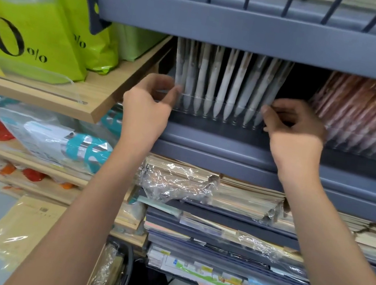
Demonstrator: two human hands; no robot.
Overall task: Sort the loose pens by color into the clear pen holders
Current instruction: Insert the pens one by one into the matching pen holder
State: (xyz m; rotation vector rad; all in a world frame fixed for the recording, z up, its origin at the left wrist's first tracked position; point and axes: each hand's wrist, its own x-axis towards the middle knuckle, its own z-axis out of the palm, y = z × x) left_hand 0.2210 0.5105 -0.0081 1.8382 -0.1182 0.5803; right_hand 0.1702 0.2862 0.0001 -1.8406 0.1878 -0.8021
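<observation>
Shelf edges: the white-pen holder (211, 118) sits at the left end of the grey shelf (219, 145), just behind its front lip.
Overhead room: the grey upper shelf (252, 30) hangs low; the tops of the pens pass out of sight behind its front edge.
Left boundary: the end of a wooden shelf (105, 95) lies just beside the holder, with the left hand (146, 107) between them.
Right boundary: a dark open gap separates it from the second clear holder (368, 152) of reddish-brown pens (368, 109).
Below: wrapped stacks of notebooks (247, 198) fill the lower tiers.
Left hand: fingers curled, thumb and fingertips pinching the holder's left end.
Right hand (295, 128): fingers curled around the holder's right end; exact contact blurred.
Appearance: transparent low-walled tray, upper rim showing as a thin bright line; it carries one row of white pens (222, 85) with pale barrels.
Orientation: the holder's long axis runs left to right along the shelf front.
Pen axis: each pen stands steeply, tip down at the front wall, and the row fans slightly outward toward the top.
Adjacent stock: green bags (36, 40) on the wooden shelf.
</observation>
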